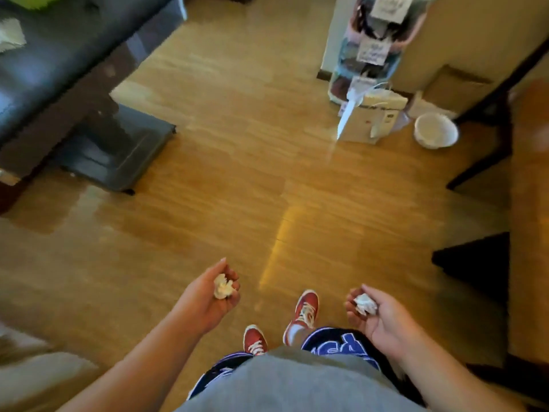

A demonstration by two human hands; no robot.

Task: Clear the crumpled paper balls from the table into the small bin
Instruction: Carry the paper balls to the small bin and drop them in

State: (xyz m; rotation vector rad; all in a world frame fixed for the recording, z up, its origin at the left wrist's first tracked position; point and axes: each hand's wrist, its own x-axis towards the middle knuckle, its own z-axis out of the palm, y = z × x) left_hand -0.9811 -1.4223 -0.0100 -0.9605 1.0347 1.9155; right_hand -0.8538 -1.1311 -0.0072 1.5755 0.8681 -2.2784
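Note:
My left hand (212,298) is cupped palm-up around a crumpled paper ball (222,286). Lower right, my right hand (378,315) holds a second paper ball (365,304) in curled fingers. Both hands hover over the wooden floor in front of my body. The small white bin (436,129) stands on the floor at the far right, near the wall, well ahead of my hands. A dark table (59,52) fills the upper left, with something white (10,35) lying at its left edge.
A white paper bag (372,117) stands just left of the bin, below a tall display rack (374,40). Dark chair legs (487,138) and a wooden seat (528,203) line the right side. The table's base (118,150) sits on the floor at left. My red shoes (306,307) point forward.

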